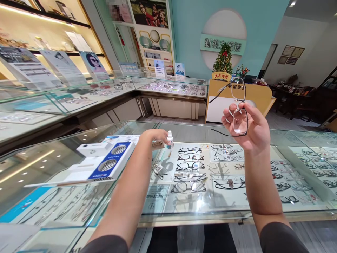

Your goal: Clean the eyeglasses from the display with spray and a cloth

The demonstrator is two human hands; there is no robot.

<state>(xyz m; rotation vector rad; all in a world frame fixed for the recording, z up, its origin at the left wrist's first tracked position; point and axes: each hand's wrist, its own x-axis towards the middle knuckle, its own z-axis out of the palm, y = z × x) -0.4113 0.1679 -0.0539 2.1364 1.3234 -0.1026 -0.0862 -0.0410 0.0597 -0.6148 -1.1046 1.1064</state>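
Note:
My right hand [251,128] is raised above the glass counter, its fingers closed on a pair of thin-framed eyeglasses [246,121]. The glasses are turned on end, one lens above the fingers and one in front of the palm, with the temples pointing left. My left hand [158,136] reaches out over the counter, its fingers around a small white bottle [170,140] that stands upright. Below the hands, rows of dark-framed glasses [190,166] lie in the glass display case [181,130].
Left of my left arm are a blue and white box [112,161] and a white box [93,150]. More display counters [171,88] run along the back and left. A yellow and white desk [219,110] with a plant [222,63] stands behind.

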